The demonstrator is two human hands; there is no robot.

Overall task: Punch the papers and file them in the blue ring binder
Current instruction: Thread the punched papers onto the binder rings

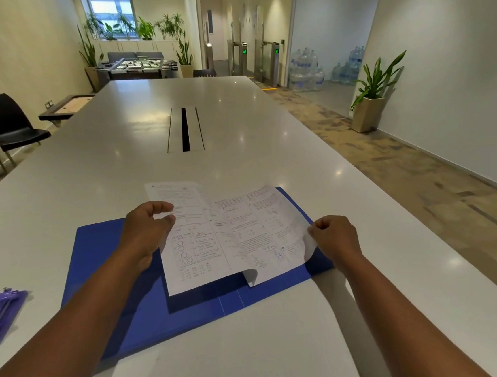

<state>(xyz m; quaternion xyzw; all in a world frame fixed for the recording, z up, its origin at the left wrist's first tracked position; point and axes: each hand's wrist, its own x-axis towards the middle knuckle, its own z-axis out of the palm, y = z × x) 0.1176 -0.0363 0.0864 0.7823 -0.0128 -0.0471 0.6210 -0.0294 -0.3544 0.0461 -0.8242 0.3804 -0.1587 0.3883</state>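
Spread flat near the front edge of a long white table [234, 114]: a blue ring binder [191, 307], open, its right corner close to the table's right edge. Lying across it, printed papers [198, 247], the left sheet raised off the cover and casting a shadow, the right sheet bowed, its lower corner curled under. Pinching the left sheet's edge between thumb and curled fingers, the left hand [146, 233]. Gripping the right sheet's lower right corner with fingers folded in, the right hand [335, 237]. Binder rings hidden under the sheets, if there at all.

At the table's left edge, well apart from the binder, a purple hole punch [0, 315], partly cut off by the frame. Beyond the papers, bare tabletop running far back, broken only by a cable slot [184, 129] down the centre line. Bare tabletop also in front of the binder, between the forearms.

Left of the table, a black chair [4, 125] against the wall. Right of it, patterned carpet, then a potted plant [374, 99] beside a white partition. Farther back, a foosball table [140, 66], water bottles [306, 69] stacked by glass, turnstile gates [262, 54].
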